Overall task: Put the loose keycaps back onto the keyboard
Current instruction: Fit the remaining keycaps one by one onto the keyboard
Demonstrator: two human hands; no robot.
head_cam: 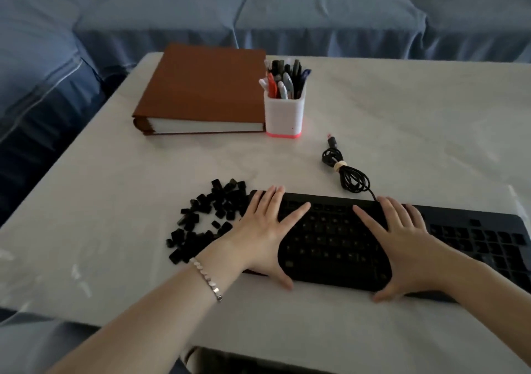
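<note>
Many keycaps: loose black pile on table, just left of keyboard.
Left hand: flat, fingers spread, rests on keyboard's left end; holds nothing.
Right hand: flat, fingers spread, rests mid-keyboard; holds nothing.
Handling: you should expect each one to be light, stiff, smooth and easy to scatter.
Hold: pinch one by two opposite sides, hollow down; press it straight onto its place.

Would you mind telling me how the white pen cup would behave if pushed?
The pen cup stands tall and narrow with pens sticking above its rim, so it may tip rather than slide. Its squarish sides likely prevent rolling.
</note>
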